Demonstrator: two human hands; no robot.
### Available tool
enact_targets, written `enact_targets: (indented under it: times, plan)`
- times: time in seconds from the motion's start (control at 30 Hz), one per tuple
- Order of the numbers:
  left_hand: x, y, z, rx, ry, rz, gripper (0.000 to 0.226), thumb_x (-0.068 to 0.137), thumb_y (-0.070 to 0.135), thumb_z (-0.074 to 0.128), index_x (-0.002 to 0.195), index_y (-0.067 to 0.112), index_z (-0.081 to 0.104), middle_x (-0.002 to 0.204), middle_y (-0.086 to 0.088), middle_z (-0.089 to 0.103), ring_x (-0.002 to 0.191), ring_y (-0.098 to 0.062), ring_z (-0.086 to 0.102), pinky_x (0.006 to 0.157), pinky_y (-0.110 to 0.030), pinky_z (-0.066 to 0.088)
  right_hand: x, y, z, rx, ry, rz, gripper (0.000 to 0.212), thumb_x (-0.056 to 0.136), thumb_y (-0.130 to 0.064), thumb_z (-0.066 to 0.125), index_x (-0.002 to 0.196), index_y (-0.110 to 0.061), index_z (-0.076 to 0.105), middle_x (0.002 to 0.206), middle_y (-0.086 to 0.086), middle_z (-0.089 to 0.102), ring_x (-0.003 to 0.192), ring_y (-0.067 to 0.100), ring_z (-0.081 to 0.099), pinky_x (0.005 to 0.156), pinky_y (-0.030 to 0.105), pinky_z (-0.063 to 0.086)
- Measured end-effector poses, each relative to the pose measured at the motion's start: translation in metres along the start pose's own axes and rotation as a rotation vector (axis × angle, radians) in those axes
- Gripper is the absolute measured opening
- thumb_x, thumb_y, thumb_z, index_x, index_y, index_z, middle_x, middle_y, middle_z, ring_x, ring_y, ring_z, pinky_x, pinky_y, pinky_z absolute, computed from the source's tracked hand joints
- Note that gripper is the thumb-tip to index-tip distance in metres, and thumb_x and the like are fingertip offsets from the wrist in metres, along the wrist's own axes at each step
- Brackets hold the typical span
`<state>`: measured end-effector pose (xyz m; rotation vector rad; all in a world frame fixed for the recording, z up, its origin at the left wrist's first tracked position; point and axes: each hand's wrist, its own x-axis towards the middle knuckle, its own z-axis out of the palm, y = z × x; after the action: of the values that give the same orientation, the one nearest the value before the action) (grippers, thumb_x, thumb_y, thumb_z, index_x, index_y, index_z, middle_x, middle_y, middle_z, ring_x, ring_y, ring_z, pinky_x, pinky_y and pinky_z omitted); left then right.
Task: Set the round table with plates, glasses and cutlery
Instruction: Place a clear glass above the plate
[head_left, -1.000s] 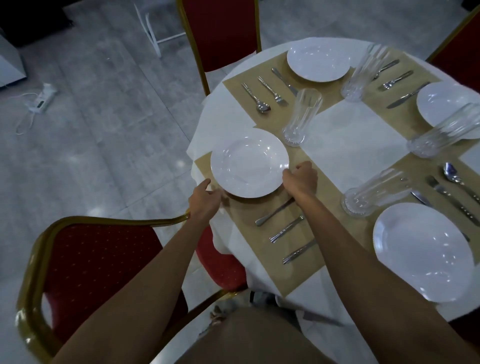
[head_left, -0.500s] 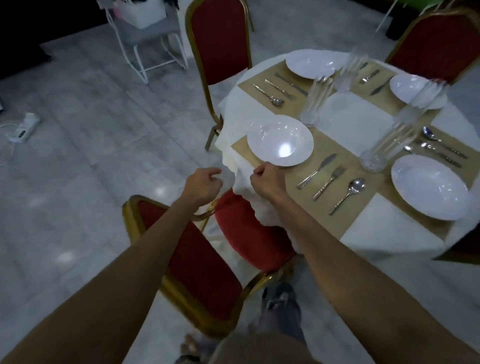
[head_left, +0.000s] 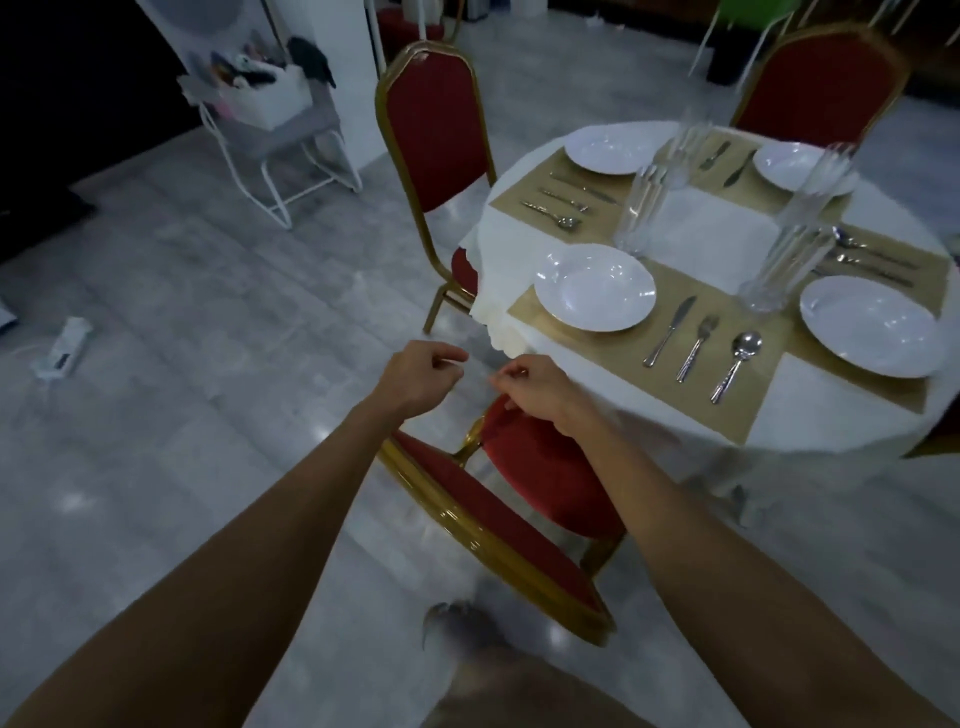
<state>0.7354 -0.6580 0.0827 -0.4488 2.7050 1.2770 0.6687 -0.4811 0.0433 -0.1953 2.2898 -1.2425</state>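
Observation:
The round table (head_left: 810, 415) wears a white cloth and gold placemats. On the nearest mat sit a white plate (head_left: 595, 287), a knife (head_left: 670, 331), a fork (head_left: 697, 347) and a spoon (head_left: 737, 364), with a tall glass (head_left: 636, 213) behind the plate. A second plate (head_left: 872, 325) and glass (head_left: 779, 265) stand to the right, and two more settings lie at the far side. My left hand (head_left: 421, 379) and right hand (head_left: 535, 389) hover off the table's near-left edge, fingers curled, holding nothing.
A red and gold chair (head_left: 498, 514) stands right below my hands, its seat tucked under the table. Two more such chairs (head_left: 436, 124) (head_left: 821, 78) stand around the table. A white wire stand (head_left: 270, 114) is at the back left, a power strip (head_left: 62, 348) on the floor.
Both hands let go of the near plate and drew back off the table edge. My view has pulled away from the table and risen, so more of the room shows.

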Motion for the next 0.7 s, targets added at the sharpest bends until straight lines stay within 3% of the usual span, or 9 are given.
enact_targets:
  times: [0.1,0.2,0.3,0.5,0.7]
  plan:
    - [0.026,-0.006,-0.017,0.006,-0.022,0.054,0.027,0.091,0.02,0.06,0.116,0.024,0.07,0.103,0.004,0.073,0.091,-0.01,0.068,0.084,-0.032,0.057,0.02,-0.014,0.008,0.06,0.061,0.006,0.024,0.084,-0.037,0.066,0.1,-0.019,0.068,0.089,0.002,0.073,0.079,0.017,0.071,0.075,0.035,0.057]
    - [0.056,-0.017,-0.032,-0.015,-0.01,0.098,0.027,0.092,0.02,0.058,0.116,0.023,0.07,0.108,0.006,0.072,0.092,-0.009,0.068,0.083,-0.032,0.058,0.048,-0.025,0.012,0.102,0.146,-0.004,0.021,0.079,-0.041,0.064,0.088,-0.023,0.069,0.083,-0.001,0.073,0.074,0.017,0.068,0.063,0.03,0.051]
    - [0.082,-0.032,-0.044,-0.032,-0.044,0.111,0.027,0.093,0.019,0.058,0.116,0.023,0.07,0.111,0.005,0.072,0.095,-0.009,0.067,0.085,-0.03,0.057,0.076,-0.035,0.013,0.166,0.232,0.024,0.022,0.076,-0.042,0.065,0.083,-0.022,0.069,0.086,0.001,0.074,0.076,0.019,0.07,0.069,0.036,0.054]
    - [0.143,-0.045,-0.069,0.007,-0.163,0.137,0.027,0.095,0.019,0.056,0.118,0.021,0.069,0.109,0.004,0.072,0.097,-0.009,0.066,0.086,-0.029,0.056,0.113,-0.072,0.017,0.196,0.298,0.103,0.014,0.083,-0.036,0.065,0.089,-0.023,0.068,0.087,-0.004,0.074,0.08,0.017,0.072,0.078,0.036,0.056]
    - [0.21,-0.047,-0.079,0.018,-0.366,0.165,0.025,0.094,0.023,0.058,0.117,0.024,0.069,0.097,0.007,0.073,0.087,-0.014,0.069,0.079,-0.032,0.059,0.129,-0.086,0.008,0.174,0.427,0.174,0.012,0.091,-0.025,0.06,0.089,-0.018,0.069,0.088,-0.002,0.073,0.08,0.017,0.071,0.077,0.035,0.057]
